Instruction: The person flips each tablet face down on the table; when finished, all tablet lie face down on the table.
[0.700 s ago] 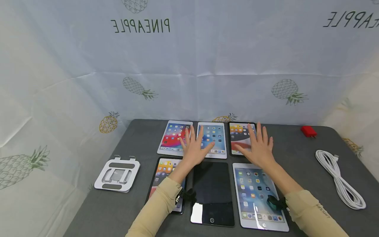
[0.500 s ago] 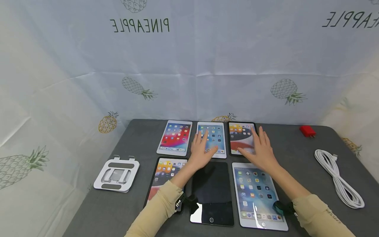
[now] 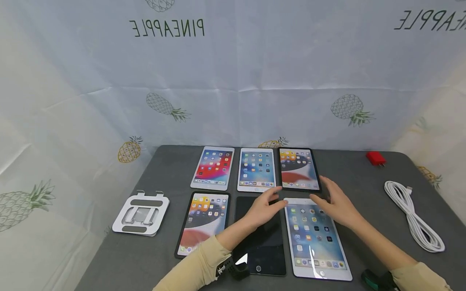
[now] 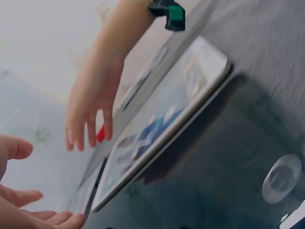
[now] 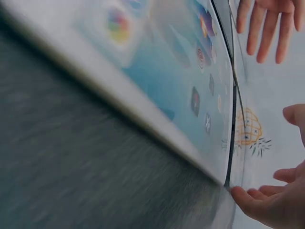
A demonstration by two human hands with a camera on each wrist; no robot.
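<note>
In the head view six tablets lie in two rows. My left hand point(image 3: 263, 209) reaches over the top of a black tablet with a dark screen point(image 3: 263, 252), its thumb near the upper left corner of a large white tablet point(image 3: 317, 242). My right hand point(image 3: 338, 205) is at that white tablet's upper right side, thumb over its top edge. Both hands hold nothing, and their fingers are relaxed and apart. In the left wrist view the right hand point(image 4: 95, 100) hangs beyond the white tablet point(image 4: 147, 133). The right wrist view shows fingertips close to the tablet's far corner.
Behind are a white tablet with a red screen point(image 3: 214, 167), another white one point(image 3: 257, 169) and a black-framed one point(image 3: 299, 169). A black-framed tablet point(image 3: 204, 224) lies front left. A folding stand point(image 3: 141, 214) is at left; a red charger point(image 3: 375, 158) and white cable point(image 3: 413, 216) at right.
Both hands have drawn back towards the body from the rear row of tablets to the front row. The left hand has also shifted right. The tablets stay in place.
</note>
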